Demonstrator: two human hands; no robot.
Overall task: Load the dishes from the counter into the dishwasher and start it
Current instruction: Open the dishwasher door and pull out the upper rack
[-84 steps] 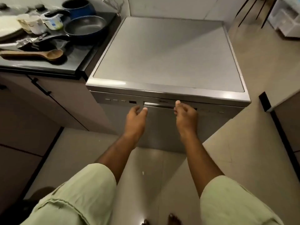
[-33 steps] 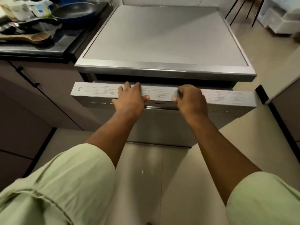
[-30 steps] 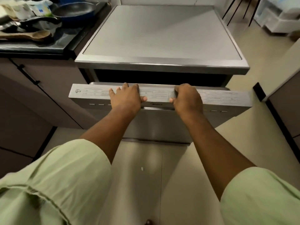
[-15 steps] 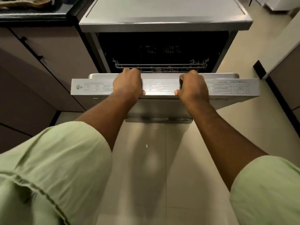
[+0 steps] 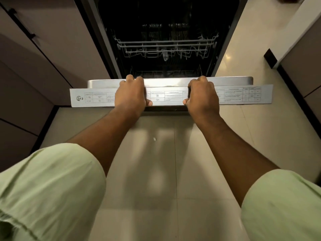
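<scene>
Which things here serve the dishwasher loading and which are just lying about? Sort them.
For the job: dishwasher door, gripped at its top edge by the left hand and right hand; wire rack inside.
Just there: cabinet at left; white speck on the floor.

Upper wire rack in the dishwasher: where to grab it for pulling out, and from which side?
Take the upper wire rack by its front top rail, near mid-width, coming from the front over the dishwasher door. That rail runs straight across the opening and faces the person; the rack's sides sit close to the walls. Left hand and right hand both grip the door's edge now.
</scene>
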